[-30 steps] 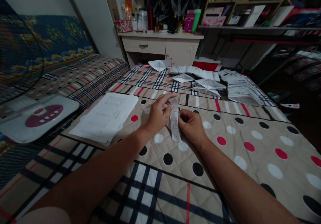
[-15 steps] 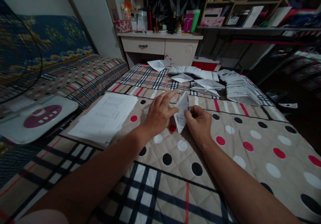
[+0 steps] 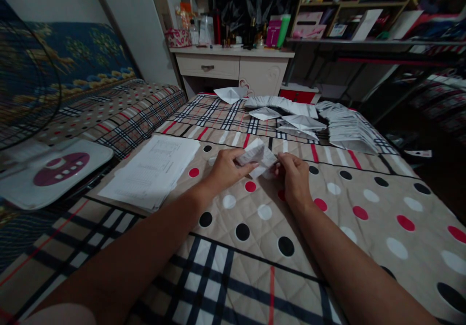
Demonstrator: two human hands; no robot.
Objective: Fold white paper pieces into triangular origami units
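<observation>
A folded piece of printed white paper (image 3: 257,154) is held between my two hands, just above the bedspread. My left hand (image 3: 231,166) is closed on its left side, the thumb lying along the near face and the fingers partly hidden behind. At its right corner my right hand (image 3: 293,172) pinches the paper between thumb and forefinger. Folded paper boats (image 3: 301,122) lie beyond my hands, with another boat-shaped piece (image 3: 265,113) beside them and one more (image 3: 230,94) farther back. To the left of my left hand rests a stack of printed sheets (image 3: 151,170).
Long rows of nested folded papers (image 3: 349,126) curve along the bed's far right. The quilted bedspread (image 3: 251,267) has dots and plaid. A fan (image 3: 29,82) and a white panel with a purple oval (image 3: 61,169) stand left. A cluttered dresser (image 3: 209,65) is beyond the bed.
The paper has gone from a narrow upright strip to a wider, opened folded shape tilted sideways. My left hand came off it with fingers spread, then closed on it again; my right hand kept hold.
</observation>
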